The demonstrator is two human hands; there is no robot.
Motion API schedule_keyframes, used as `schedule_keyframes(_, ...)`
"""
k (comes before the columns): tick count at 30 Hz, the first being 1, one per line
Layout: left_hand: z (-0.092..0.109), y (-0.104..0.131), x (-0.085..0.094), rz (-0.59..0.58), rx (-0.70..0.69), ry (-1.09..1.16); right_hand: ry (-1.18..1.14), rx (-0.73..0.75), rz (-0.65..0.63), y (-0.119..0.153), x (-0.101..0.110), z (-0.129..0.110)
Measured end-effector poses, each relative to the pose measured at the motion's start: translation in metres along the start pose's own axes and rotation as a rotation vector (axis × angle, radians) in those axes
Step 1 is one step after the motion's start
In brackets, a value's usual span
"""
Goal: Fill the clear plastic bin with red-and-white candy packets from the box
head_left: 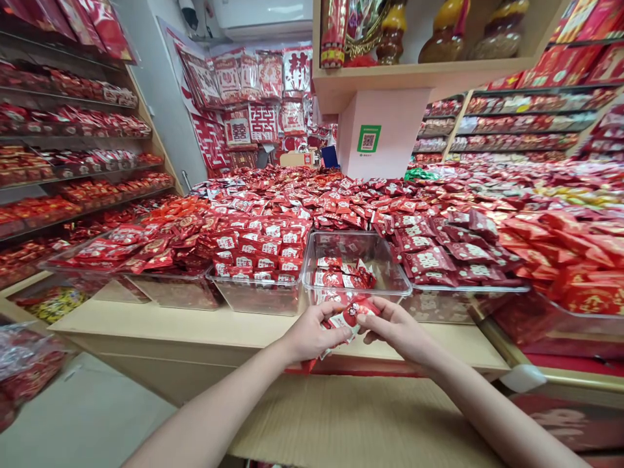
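Both hands meet over the counter's front edge, in front of a clear plastic bin (390, 276). My left hand (311, 335) is closed around small red-and-white wrapped packets (355, 313), one of which hangs below its fingers. On the other side, my right hand (398, 330) pinches the same packets between thumb and fingers. How many are held, I cannot make out. Inside the bin lie a few similar red-and-white packets (336, 279), toward its left and front. The bin's right part shows bare plastic.
Neighbouring bins heaped with red packets (258, 250) and dark red packets (429, 253) flank this one. A white pillar (390, 120) carries a QR code sign under an overhanging shelf (370, 79). Stocked shelves (73, 133) line the left; the pale counter edge (253, 323) runs in front.
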State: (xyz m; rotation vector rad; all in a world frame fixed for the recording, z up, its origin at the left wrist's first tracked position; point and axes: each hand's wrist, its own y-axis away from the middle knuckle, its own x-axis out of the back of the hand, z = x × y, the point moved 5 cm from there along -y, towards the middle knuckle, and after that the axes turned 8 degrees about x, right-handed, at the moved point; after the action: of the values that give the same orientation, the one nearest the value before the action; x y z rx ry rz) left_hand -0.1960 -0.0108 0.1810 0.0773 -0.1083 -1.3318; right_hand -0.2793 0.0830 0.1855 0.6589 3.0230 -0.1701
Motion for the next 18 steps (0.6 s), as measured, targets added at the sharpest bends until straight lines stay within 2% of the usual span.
schedule_keyframes(7,0.011,0.007,-0.001,0.004,-0.047,-0.162,0.142,0.129,0.091,0.002,-0.003,-0.01)
schedule_keyframes(12,0.02,0.012,-0.005,-0.047,-0.103,-0.194,0.273,0.198,0.174,0.006,0.002,-0.02)
schedule_keyframes(18,0.017,0.01,-0.006,-0.063,-0.081,-0.172,0.065,0.135,0.217,0.005,0.002,-0.011)
